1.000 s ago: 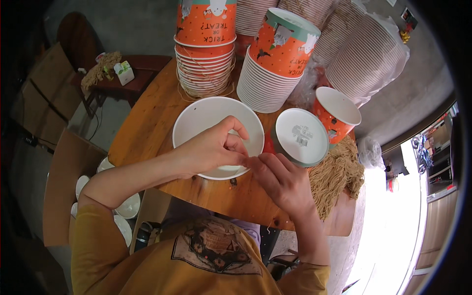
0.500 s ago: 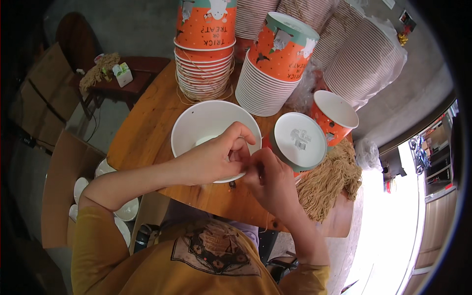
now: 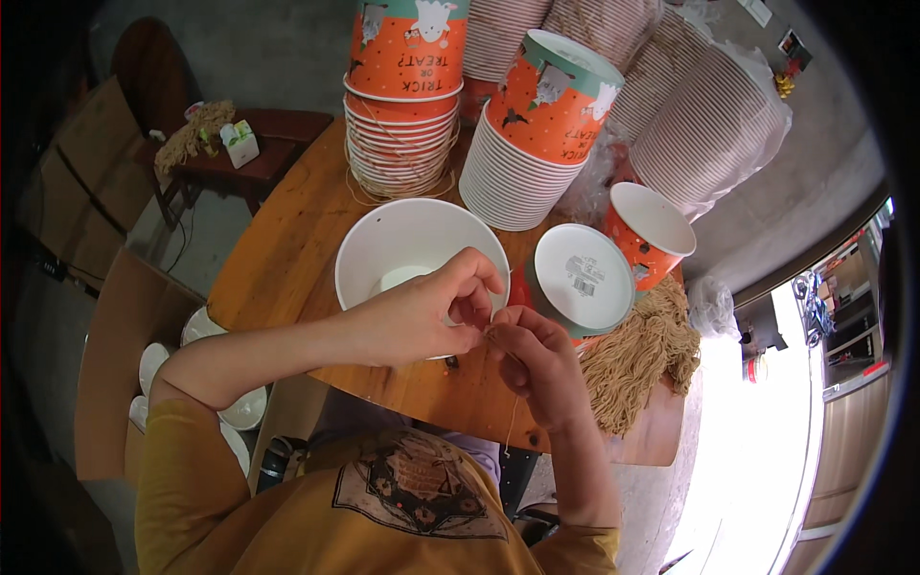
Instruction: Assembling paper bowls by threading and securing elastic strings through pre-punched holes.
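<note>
A white-lined paper bucket point(image 3: 369, 254) stands mouth up on the table before me, with a small hole near its far rim. My left hand point(image 3: 426, 311) reaches over its near right rim, thumb and fingers closed at the tips. Meeting it there, my right hand point(image 3: 539, 359) pinches a thin tan string point(image 3: 511, 429), whose loose end hangs below toward the table edge. The string runs between both sets of fingertips; its exact path there is too small to make out. Just right of the hands, an upturned bucket point(image 3: 585, 276) shows its white base.
Behind stand two stacks of upturned orange buckets point(image 3: 407, 72) point(image 3: 546, 115), with plastic-wrapped stacks point(image 3: 704, 120) beyond. An orange bucket point(image 3: 652, 235) and a bundle of tan strings point(image 3: 637, 355) lie right. A carton point(image 3: 115, 383) holding white-lined buckets is at lower left.
My right hand has turned and dropped slightly, its fingertips now showing at the string. The string's loose end has come into clearer view below. My left hand stays over the rim.
</note>
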`<state>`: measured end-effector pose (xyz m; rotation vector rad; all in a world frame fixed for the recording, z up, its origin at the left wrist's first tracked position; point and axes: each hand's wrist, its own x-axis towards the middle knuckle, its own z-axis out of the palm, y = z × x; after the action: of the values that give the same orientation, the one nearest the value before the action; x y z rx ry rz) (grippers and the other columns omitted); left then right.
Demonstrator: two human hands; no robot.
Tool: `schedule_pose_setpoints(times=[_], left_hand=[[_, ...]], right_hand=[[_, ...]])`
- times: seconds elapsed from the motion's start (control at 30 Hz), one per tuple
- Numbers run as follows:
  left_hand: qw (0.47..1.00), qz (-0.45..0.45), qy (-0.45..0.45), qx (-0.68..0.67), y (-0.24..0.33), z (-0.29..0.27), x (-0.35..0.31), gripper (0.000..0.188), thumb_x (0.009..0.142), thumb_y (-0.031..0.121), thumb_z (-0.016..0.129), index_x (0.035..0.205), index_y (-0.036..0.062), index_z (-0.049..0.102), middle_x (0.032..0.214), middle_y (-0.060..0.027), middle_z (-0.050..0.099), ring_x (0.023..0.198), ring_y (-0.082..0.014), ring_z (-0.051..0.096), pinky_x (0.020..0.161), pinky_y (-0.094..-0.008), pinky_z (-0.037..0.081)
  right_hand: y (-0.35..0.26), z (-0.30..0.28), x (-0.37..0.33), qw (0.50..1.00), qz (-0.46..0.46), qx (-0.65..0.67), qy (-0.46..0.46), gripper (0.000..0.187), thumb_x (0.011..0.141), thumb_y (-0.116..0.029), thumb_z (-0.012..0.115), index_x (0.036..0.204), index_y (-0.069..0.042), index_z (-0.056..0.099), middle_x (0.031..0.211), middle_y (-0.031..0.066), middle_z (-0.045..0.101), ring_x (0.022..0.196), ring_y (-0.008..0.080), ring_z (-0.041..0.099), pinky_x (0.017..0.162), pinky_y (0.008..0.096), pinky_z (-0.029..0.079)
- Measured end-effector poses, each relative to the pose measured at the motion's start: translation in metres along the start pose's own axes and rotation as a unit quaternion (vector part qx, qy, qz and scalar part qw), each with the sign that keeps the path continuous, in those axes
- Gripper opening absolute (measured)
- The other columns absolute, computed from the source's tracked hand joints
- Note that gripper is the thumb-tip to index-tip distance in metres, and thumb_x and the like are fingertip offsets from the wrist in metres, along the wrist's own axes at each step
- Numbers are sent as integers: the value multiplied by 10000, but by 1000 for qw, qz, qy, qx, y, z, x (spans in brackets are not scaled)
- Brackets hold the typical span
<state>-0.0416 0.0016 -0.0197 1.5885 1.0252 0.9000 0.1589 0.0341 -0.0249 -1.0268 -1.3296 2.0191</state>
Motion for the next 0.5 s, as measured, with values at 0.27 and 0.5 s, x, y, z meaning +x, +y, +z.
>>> schedule_pose_setpoints(times=[0.27, 0.5], left_hand=[[999, 2, 9, 38, 1, 2, -2, 360, 871, -26, 601, 1160, 56, 402, 883, -23, 568, 851, -106, 552, 836, -292, 452], [996, 23, 28, 77, 0, 2, -2, 347, 865, -21, 595, 1148, 54, 410, 881, -23, 567, 836, -108, 560, 820, -288, 458]], right_hand=[[4, 0, -3, 1000, 6, 27, -9, 143, 924, -237, 603, 969, -101, 595, 727, -46, 569, 513, 14, 407, 446, 177, 285], [9, -2, -11, 1000, -2, -8, -10, 156, 942, -239, 580, 990, -90, 577, 750, -40, 567, 530, 10, 417, 455, 169, 297]])
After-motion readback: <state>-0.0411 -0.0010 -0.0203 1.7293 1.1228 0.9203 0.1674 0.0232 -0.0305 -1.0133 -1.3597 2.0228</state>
